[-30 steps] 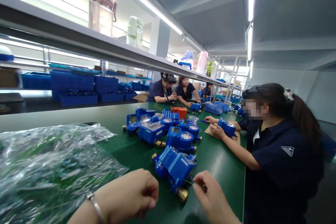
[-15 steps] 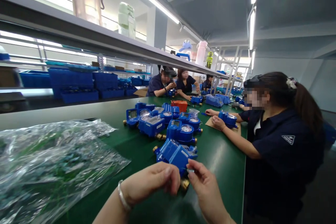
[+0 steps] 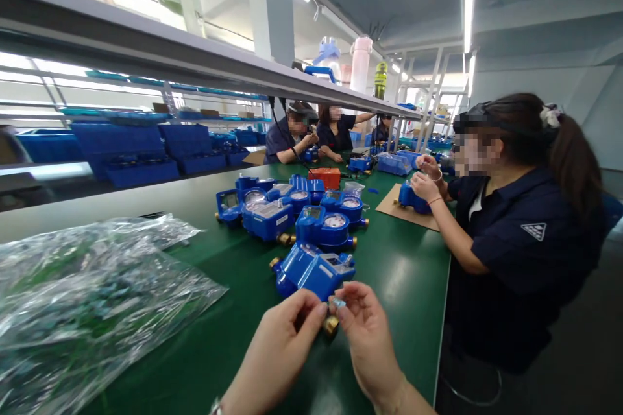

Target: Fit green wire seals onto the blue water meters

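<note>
My right hand (image 3: 367, 343) pinches a small pale-blue, partly clear piece (image 3: 339, 303) between thumb and fingers. Thumb and forefinger of my left hand (image 3: 280, 343) are closed right beside that piece; whether they grip part of it or something thin is too small to make out. Just beyond both hands a blue water meter (image 3: 304, 269) lies tilted on the green table (image 3: 389, 272), with a brass end showing below my fingertips. Several more blue water meters (image 3: 265, 217) with round dials and brass ends are grouped behind it.
Clear plastic bags (image 3: 97, 311) of small bluish parts cover the table's left side. A co-worker (image 3: 516, 220) at the right handles a meter on cardboard (image 3: 389, 204). An orange box (image 3: 325, 177) stands behind the meters. A shelf (image 3: 219, 55) with bottles runs overhead.
My left hand has turned and come in to meet my right at the small piece, its fingers now pinched. The view has shifted slightly. The co-worker's hands have risen above the meter on the cardboard.
</note>
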The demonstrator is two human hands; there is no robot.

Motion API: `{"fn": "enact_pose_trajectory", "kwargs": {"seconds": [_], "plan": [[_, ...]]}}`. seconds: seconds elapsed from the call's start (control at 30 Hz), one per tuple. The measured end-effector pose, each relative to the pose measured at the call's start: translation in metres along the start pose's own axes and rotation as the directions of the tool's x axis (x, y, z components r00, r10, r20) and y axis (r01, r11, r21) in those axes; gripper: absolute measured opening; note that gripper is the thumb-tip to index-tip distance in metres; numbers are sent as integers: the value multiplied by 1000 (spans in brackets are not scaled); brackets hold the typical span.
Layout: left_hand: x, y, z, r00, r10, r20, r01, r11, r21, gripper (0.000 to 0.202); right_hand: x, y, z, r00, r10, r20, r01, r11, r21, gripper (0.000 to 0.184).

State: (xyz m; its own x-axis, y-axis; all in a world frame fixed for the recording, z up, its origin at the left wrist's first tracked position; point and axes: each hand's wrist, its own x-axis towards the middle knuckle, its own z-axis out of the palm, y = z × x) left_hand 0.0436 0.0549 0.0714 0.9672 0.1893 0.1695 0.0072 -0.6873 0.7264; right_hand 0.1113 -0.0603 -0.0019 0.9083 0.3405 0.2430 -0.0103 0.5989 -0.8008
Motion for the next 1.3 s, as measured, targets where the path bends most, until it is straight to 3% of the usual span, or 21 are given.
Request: {"fn": "enact_pose_trajectory", "kwargs": {"seconds": [0.13, 0.27, 0.6, 1.3], "plan": [[-21, -30, 22, 977, -93, -193, 99, 995, 23, 25, -5, -1, 1, 994, 56, 91, -58, 998, 21, 29], [-29, -39, 36, 962, -24, -273, 13, 999, -43, 24, -8, -1, -4, 989, 67, 129, -76, 995, 62, 30], [-28, -36, 41, 954, 55, -293, -75, 996, -56, 22, -8, -1, -9, 980, 97, 172, -114, 989, 97, 23], [-28, -34, 38, 942, 43, -334, -32, 999, 39, 24, -11, 0, -10, 982, 88, 169, -101, 992, 72, 22]]}}
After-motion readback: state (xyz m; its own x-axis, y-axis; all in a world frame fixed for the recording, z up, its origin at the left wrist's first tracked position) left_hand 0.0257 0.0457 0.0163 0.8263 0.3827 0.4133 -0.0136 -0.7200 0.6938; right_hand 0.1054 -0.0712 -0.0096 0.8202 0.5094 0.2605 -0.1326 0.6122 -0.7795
